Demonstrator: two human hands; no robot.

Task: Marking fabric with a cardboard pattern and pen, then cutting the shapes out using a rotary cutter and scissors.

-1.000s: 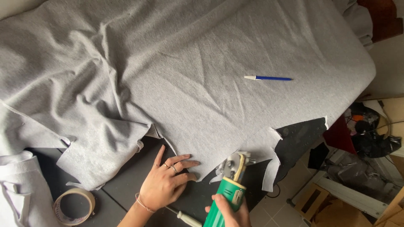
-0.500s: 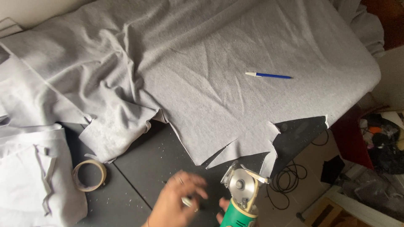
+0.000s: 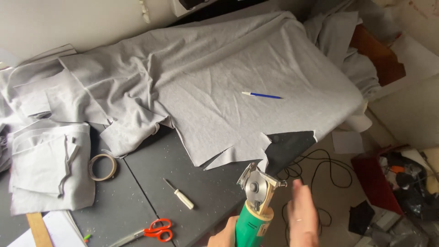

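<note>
1. A green-handled rotary fabric cutter (image 3: pixel 256 206) with a round metal blade is held up over the near edge of the dark table (image 3: pixel 151 183), its blade end pointing towards the grey cloth.
2. One hand (image 3: pixel 225 237), low at the bottom edge of the view, has its fingers wrapped round the green handle; from here I take it to be the left hand, though the wrist is cut off.
3. The other hand (image 3: pixel 302 218), just right of the cutter, is blurred and raised, fingers loosely spread and gripping nothing, close to the cutter but not touching it.
4. The large sheet of grey knit fabric (image 3: pixel 219 82) lies spread beyond the cutter, and its jagged cut edge ends just short of the blade.
5. A blue pen (image 3: pixel 261 95) lies on the fabric, well beyond the cutter.
6. A small white-handled screwdriver (image 3: pixel 179 194) lies on the bare table left of the cutter.
7. Red-handled scissors (image 3: pixel 153 230) lie further left of the cutter at the table's near edge.
8. A roll of tape (image 3: pixel 102 167) and a stack of folded grey pieces (image 3: pixel 45 169) sit far left of the cutter.
9. A black cable (image 3: pixel 320 169) loops on the floor to the cutter's right.
</note>
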